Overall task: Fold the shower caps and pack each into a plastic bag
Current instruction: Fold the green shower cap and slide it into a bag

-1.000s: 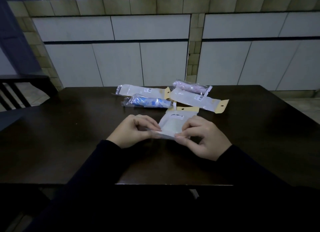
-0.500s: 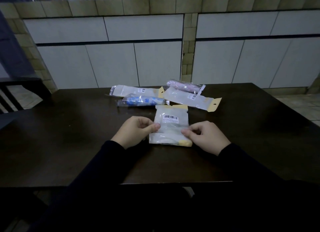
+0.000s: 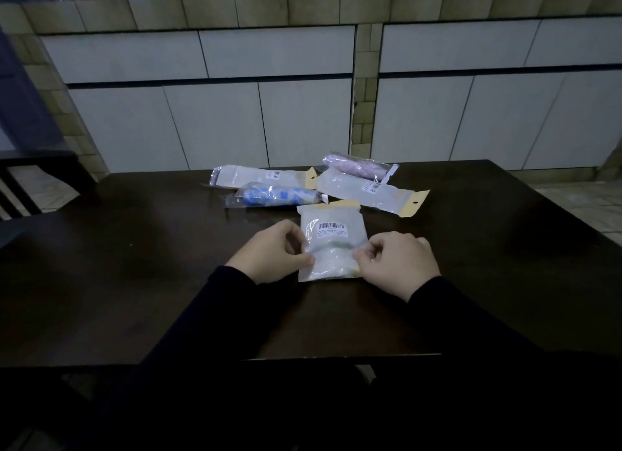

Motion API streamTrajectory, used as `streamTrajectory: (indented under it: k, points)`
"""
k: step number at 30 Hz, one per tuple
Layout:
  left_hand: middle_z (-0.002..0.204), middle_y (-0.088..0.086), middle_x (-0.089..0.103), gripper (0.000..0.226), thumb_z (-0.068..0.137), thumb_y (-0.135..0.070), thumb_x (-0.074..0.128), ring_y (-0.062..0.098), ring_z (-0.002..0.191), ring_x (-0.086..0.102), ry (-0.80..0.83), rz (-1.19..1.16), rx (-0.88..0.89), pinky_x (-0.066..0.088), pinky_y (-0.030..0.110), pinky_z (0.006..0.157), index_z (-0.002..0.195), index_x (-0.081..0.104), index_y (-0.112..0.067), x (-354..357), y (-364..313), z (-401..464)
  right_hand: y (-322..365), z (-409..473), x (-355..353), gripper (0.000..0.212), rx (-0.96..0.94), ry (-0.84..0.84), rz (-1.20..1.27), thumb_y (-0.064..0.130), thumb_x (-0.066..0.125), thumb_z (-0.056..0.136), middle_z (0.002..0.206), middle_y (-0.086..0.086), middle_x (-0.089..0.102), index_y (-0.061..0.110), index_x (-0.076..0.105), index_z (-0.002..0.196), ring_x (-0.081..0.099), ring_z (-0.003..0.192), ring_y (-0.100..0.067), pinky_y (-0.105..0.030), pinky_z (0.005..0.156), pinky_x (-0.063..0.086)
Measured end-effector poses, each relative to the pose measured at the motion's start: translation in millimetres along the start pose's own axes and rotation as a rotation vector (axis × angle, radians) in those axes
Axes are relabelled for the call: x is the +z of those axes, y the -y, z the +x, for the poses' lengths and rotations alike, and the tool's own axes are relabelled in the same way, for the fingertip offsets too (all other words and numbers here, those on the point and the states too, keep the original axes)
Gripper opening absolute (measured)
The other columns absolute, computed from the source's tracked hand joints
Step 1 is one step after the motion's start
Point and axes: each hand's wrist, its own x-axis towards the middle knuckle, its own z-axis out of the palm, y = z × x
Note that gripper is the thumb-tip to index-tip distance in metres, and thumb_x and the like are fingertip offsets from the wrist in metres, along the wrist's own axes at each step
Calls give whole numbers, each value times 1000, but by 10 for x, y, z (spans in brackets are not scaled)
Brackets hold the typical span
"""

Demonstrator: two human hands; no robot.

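A: Pinching the bag from both sides, were they?

B: Yes. The left hand point(image 3: 269, 252) nipped the left edge of the plastic bag point(image 3: 331, 245) between thumb and fingertips, and the right hand point(image 3: 395, 263) did the same on the right edge. The hands were apart, with the bag lying flat on the worktop point(image 3: 134, 282) between them.

A: What might have gone wrong from there?

B: My guess is the film was slick. A pinch that shallow could have slipped, and the bag would have skewed or slid away from the hands. Pulling the edges apart too hard could also have creased the pack or bunched the shower cap point(image 3: 331, 265) toward one corner, leaving it lumpy.

A: How did the bag itself look?

B: Pale and translucent, with a barcode label point(image 3: 331, 227) near the far end and a yellowish header strip point(image 3: 331, 205) beyond that. Something whitish sat inside, with a hint of yellow near the right hand. I couldn't tell whether the opening was sealed.

A: And past the hands?

B: Four more packs lay just beyond the held bag: a flat one point(image 3: 262, 176) far left, a rolled blue-patterned one point(image 3: 274, 195) nearer, a flat one with a yellow hang tab point(image 3: 373, 189) to the right, and a rolled pinkish one point(image 3: 358, 165) farthest off. The light was dim, so finer detail was lost.
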Motion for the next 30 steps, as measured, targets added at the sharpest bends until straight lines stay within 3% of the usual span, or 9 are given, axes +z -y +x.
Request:
streamTrajectory:
  k: [3,5,7,10,14,19,24,28,30]
  points:
    - [68,-7,55,22,76,-28,73,9,62,52,-23,-102,-30,43,23,64,93,59,-30,51,-77,-22,25,-17,-36,24,3,-65,-97,51,50,84,77,9,60,27,54,86,56,82,-14,-36,82,31]
    - [64,-8,54,16,78,-40,70,8,60,51,-86,-115,-54,43,26,65,83,63,-26,135,-132,-35,33,11,-52,32,11,-50,-102,53,52,83,90,8,60,30,53,105,55,92,-17,-37,84,31]
    - [68,-10,58,36,76,-56,69,8,67,55,-163,-43,-89,44,28,64,81,62,-20,204,-181,-23,57,74,-54,49,87,29,-82,62,48,83,97,6,61,27,55,117,54,100,-18,-40,89,32]
    - [85,-7,60,51,68,-58,76,9,79,57,-149,-75,-152,46,26,65,93,57,-17,236,-239,8,104,149,-32,70,154,107,-171,80,37,79,99,4,62,20,63,105,51,106,-21,-43,94,30]
    - [98,-4,63,77,55,-37,92,9,89,62,-137,-437,-185,49,22,71,115,48,-18,216,-222,8,148,161,-14,50,197,150,35,68,48,84,90,10,54,25,57,107,53,104,-17,-41,97,29]
    - [98,9,74,38,70,-4,80,23,93,71,58,-766,-108,58,29,81,107,70,-3,147,-152,-4,98,107,11,27,138,22,222,56,57,86,77,16,58,29,56,90,57,90,-10,-37,92,31]
    - [106,15,72,39,70,-5,76,30,99,68,137,-881,-88,54,40,90,108,69,-3,9,-79,6,67,138,61,22,89,12,525,47,71,79,59,6,63,26,63,80,62,66,-12,-43,85,49]
    - [106,11,71,71,49,-24,94,29,99,68,-71,-863,-97,54,47,91,112,65,-10,-17,-62,141,162,202,-5,20,78,-34,829,34,73,82,75,-13,69,16,65,84,65,70,-23,-38,75,53]
    - [113,0,62,75,50,-40,92,17,103,61,-323,-544,-62,54,37,85,115,57,-23,2,-101,228,192,273,-11,15,67,-90,938,31,68,87,81,-12,68,17,64,85,64,75,-19,-33,75,52]
